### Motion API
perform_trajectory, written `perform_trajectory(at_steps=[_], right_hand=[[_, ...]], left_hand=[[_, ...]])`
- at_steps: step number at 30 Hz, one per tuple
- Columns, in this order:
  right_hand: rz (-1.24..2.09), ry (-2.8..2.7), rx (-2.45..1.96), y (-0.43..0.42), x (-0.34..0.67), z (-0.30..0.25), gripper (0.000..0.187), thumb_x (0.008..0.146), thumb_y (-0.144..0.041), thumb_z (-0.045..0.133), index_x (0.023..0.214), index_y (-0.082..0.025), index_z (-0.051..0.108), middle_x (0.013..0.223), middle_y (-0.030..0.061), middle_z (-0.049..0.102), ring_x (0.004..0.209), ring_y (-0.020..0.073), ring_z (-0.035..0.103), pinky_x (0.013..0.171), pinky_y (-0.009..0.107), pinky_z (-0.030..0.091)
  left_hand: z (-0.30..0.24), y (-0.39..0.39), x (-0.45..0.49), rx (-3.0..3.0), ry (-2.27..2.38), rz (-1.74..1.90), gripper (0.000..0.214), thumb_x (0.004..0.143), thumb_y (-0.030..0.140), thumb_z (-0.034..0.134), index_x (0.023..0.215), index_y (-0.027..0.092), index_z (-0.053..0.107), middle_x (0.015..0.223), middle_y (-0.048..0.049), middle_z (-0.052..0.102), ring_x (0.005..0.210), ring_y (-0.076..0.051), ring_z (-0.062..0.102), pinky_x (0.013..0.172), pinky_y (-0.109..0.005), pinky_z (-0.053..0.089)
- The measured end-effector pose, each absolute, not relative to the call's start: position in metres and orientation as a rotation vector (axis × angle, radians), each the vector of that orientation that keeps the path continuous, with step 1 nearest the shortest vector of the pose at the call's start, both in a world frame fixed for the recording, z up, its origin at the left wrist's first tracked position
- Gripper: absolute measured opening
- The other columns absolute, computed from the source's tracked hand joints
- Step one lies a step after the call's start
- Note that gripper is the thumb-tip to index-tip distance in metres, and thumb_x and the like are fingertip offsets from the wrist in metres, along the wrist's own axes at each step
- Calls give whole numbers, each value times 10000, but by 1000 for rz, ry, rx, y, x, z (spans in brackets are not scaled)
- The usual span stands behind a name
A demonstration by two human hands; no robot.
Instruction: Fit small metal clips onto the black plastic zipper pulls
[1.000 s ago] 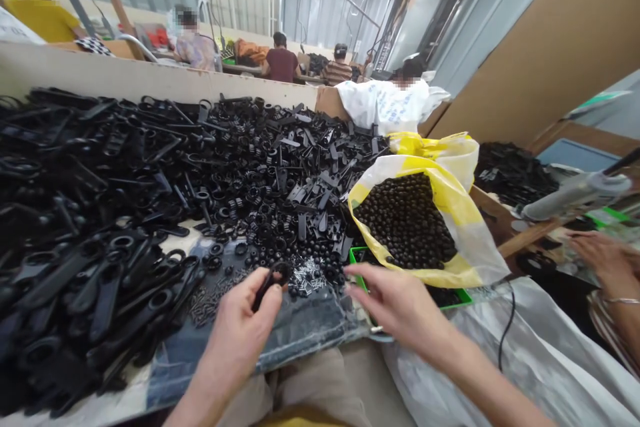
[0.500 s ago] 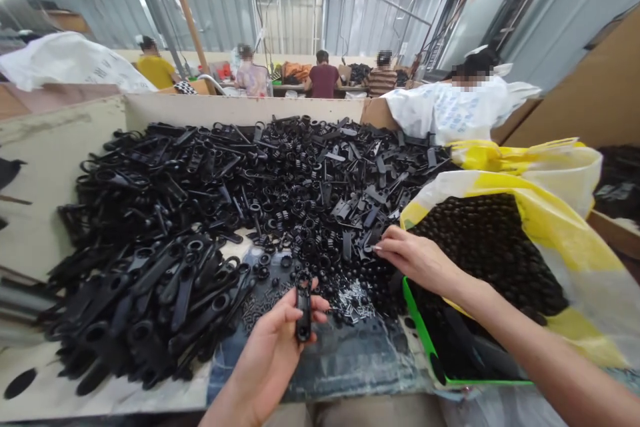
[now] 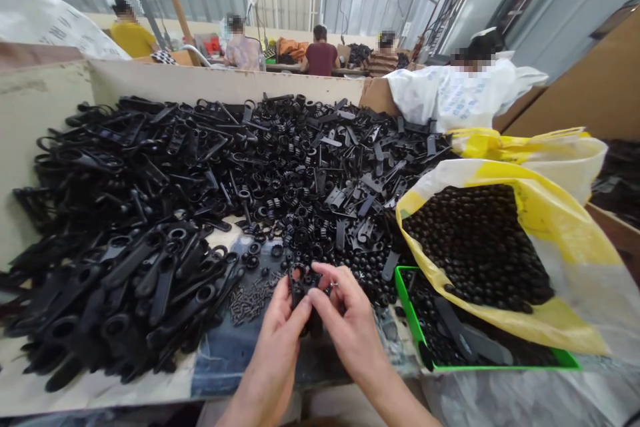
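My left hand (image 3: pixel 281 327) grips a black plastic handle piece (image 3: pixel 300 287) upright, just in front of me above the near edge of the table. My right hand (image 3: pixel 347 320) meets it from the right, thumb and fingers pinched at the top of the same piece, on something too small to name. Right beyond the hands lie small black rings, a patch of dark screws (image 3: pixel 250 300) and a few shiny metal bits.
A big heap of long black handle parts (image 3: pixel 125 227) covers the left of the table; clips and springs (image 3: pixel 320 173) fill the middle. A yellow bag of dark beads (image 3: pixel 480 240) sits over a green tray (image 3: pixel 480 363) at right. Several people work behind the far board.
My right hand came back from the pile near the yellow bag and joined the left at the black piece. The left hand kept hold and lowered slightly.
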State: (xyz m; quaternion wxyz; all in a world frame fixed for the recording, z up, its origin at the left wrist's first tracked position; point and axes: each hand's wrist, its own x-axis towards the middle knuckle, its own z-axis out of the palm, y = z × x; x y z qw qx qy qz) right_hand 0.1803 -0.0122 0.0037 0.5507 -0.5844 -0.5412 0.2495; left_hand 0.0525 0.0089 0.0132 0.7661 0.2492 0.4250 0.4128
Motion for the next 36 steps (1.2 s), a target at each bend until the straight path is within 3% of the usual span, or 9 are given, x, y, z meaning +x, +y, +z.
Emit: perform_trajectory(at_steps=[4, 7, 14, 20, 27, 31, 36], right_hand=[[218, -1609, -1394, -33, 183, -5, 293, 1026, -235, 605, 1310, -206, 669, 1036, 79, 673, 780, 169, 703, 648, 237, 581], [16, -1817, -1376, -45, 191, -12, 312, 1052, -156, 540, 1342, -168, 653, 1038, 106, 704, 780, 176, 740, 658, 235, 598], [7, -1815, -1341, -45, 207, -10, 346, 1053, -135, 548, 1392, -146, 618, 1048, 120, 731, 847, 185, 758, 711, 245, 621], [-49, -1819, -1381, -44, 213, -10, 350, 1043, -136, 549, 1381, -152, 640, 1022, 111, 740, 792, 183, 759, 648, 245, 611], [143, -1633, -1382, -56, 221, 4, 360, 980, -99, 613, 1318, -200, 686, 1060, 86, 731, 865, 176, 760, 756, 248, 641], [104, -1660, -1255, -62, 211, 6, 395, 951, -61, 609, 1324, -172, 681, 1017, 96, 737, 837, 174, 753, 724, 235, 640], [11, -1687, -1276, -57, 198, 0, 354, 960, -61, 599, 1296, -137, 683, 1008, 123, 750, 852, 198, 764, 720, 255, 644]], left_hand=[[15, 15, 61, 495, 927, 982, 672, 749, 385, 902, 1325, 242, 586, 1239, -71, 755, 1146, -236, 658, 1006, -347, 452], [14, 15, 65, 467, 916, 955, 611, 776, 364, 882, 1301, 219, 603, 1113, -54, 772, 1001, -188, 656, 956, -325, 457], [13, 10, 69, 483, 797, 891, 397, 874, 347, 791, 1237, 234, 679, 1259, -49, 723, 1240, -239, 573, 1062, -349, 400], [14, 6, 75, 482, 779, 899, 363, 864, 311, 792, 1205, 237, 692, 1225, -39, 734, 1237, -241, 567, 1105, -368, 376], [23, 13, 73, 245, 746, 880, 231, 845, 230, 712, 1074, 202, 716, 1082, -52, 758, 1038, -223, 633, 962, -364, 473], [26, 11, 73, 206, 713, 909, 221, 930, 262, 574, 1055, 159, 723, 1083, -134, 782, 1106, -264, 660, 1059, -421, 448], [29, 6, 74, 197, 728, 905, 304, 1021, 281, 460, 1067, 156, 733, 1130, -148, 781, 1169, -260, 654, 1133, -442, 412]])
